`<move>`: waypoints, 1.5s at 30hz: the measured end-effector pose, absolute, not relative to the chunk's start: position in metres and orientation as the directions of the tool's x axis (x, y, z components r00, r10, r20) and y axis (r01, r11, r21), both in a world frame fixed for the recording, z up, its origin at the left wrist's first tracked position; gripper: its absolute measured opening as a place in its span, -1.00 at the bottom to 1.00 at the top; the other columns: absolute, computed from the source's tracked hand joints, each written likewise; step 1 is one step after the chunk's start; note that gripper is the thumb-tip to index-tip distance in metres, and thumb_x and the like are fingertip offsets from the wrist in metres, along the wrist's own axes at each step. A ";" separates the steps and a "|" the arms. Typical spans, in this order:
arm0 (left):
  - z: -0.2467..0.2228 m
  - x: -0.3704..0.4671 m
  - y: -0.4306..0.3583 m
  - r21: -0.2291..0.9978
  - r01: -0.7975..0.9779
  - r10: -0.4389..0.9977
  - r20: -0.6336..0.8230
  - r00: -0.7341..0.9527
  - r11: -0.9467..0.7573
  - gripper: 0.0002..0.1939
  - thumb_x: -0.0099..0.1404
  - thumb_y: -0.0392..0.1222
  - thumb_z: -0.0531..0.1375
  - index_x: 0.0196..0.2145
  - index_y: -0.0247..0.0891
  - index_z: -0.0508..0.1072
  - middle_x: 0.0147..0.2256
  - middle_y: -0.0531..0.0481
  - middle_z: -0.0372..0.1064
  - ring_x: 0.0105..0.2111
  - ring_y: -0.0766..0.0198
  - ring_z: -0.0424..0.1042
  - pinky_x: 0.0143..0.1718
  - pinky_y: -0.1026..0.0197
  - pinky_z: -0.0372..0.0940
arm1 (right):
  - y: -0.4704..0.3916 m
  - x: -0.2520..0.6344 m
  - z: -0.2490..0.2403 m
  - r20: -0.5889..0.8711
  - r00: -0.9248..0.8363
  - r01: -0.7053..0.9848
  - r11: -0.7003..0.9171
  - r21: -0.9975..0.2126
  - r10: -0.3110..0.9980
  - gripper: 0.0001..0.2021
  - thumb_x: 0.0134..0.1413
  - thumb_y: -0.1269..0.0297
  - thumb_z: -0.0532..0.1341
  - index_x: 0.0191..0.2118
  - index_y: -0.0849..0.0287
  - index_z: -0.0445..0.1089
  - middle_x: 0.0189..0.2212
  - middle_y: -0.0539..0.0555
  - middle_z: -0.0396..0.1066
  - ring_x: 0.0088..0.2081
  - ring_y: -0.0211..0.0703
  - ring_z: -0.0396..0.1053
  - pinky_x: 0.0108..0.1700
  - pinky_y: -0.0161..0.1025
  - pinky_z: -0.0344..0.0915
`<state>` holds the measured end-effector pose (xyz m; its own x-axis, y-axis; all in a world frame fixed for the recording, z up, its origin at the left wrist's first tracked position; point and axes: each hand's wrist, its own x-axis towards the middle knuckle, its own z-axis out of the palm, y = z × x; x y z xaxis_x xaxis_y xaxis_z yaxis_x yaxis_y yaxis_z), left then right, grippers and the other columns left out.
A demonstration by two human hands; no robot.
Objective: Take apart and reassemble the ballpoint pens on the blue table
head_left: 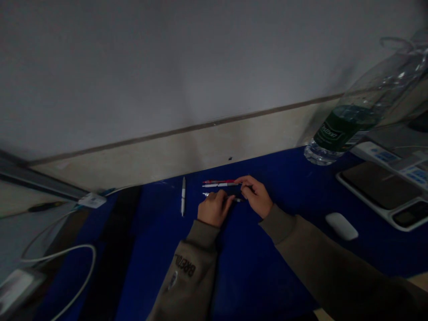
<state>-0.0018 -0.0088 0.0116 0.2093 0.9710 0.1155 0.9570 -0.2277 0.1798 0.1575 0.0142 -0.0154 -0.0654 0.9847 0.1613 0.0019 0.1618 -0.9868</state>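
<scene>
— Head view: where are the hands?
— Both rest on the blue tabletop (274, 267), close together. The left hand (212, 208) has its fingers curled around a dark pen (238, 199); the right hand (257, 195) pinches the same pen's other end.
— Anything just beside them?
— A red pen (217, 181) and a white-barrelled pen (219, 185) lie just beyond the hands. Another white pen (183, 195) lies apart, to the left.
— Further off?
— A white mouse (341, 225) and a water bottle (351, 125) on the right.

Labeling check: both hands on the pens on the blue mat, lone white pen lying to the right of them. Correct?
Not quite. In the head view the lone white pen lies to the left of both hands, not the right. The left hand and right hand are on the pens on the blue mat.
</scene>
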 end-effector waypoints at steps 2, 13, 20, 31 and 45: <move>0.012 -0.002 -0.009 0.182 0.955 0.970 0.119 0.213 -0.233 -0.65 0.37 0.10 -0.02 -0.26 -0.20 0.39 -0.37 -0.04 0.42 -0.36 0.24 0.41 -0.46 0.31 0.15 | 0.014 0.158 -0.015 0.163 -0.064 0.011 0.164 -0.986 0.984 -0.78 0.06 0.39 0.07 -0.20 0.16 0.40 -0.56 -0.07 0.17 -0.53 -0.29 0.12 -0.46 -0.30 0.07; 0.011 -0.001 -0.008 0.176 0.958 0.971 0.115 0.210 -0.228 -0.66 0.37 0.09 -0.02 -0.26 -0.19 0.39 -0.37 -0.03 0.42 -0.36 0.24 0.41 -0.47 0.31 0.13 | 0.016 0.157 -0.019 0.160 -0.074 -0.014 0.160 -0.987 0.984 -0.79 0.07 0.37 0.07 -0.20 0.15 0.40 -0.55 -0.06 0.21 -0.55 -0.30 0.09 -0.49 -0.31 0.04; 0.011 -0.002 -0.008 0.187 0.953 0.968 0.117 0.220 -0.239 -0.65 0.39 0.08 -0.05 -0.26 -0.20 0.39 -0.37 -0.03 0.42 -0.35 0.24 0.40 -0.46 0.30 0.12 | 0.015 0.157 -0.016 0.165 -0.085 -0.011 0.164 -0.986 0.983 -0.81 0.08 0.33 0.08 -0.23 0.15 0.41 -0.55 -0.05 0.20 -0.54 -0.29 0.11 -0.46 -0.30 0.08; 0.016 0.000 -0.010 0.184 0.953 0.970 0.083 0.229 -0.241 -0.62 0.36 0.14 -0.03 -0.24 -0.19 0.39 -0.35 -0.02 0.42 -0.34 0.23 0.41 -0.46 0.30 0.13 | 0.016 0.159 -0.019 0.164 -0.092 -0.011 0.164 -0.986 0.982 -0.73 0.01 0.45 0.05 -0.18 0.17 0.39 -0.60 -0.11 0.10 -0.57 -0.32 0.05 -0.49 -0.32 0.01; 0.012 0.000 -0.009 0.160 0.958 0.970 0.097 0.224 -0.237 -0.64 0.38 0.11 -0.04 -0.25 -0.18 0.39 -0.37 -0.02 0.41 -0.35 0.23 0.41 -0.46 0.29 0.13 | 0.016 0.157 -0.023 0.163 -0.100 -0.040 0.160 -0.986 0.982 -0.79 0.09 0.36 0.07 -0.18 0.16 0.39 -0.61 -0.11 0.11 -0.59 -0.32 0.04 -0.51 -0.32 0.01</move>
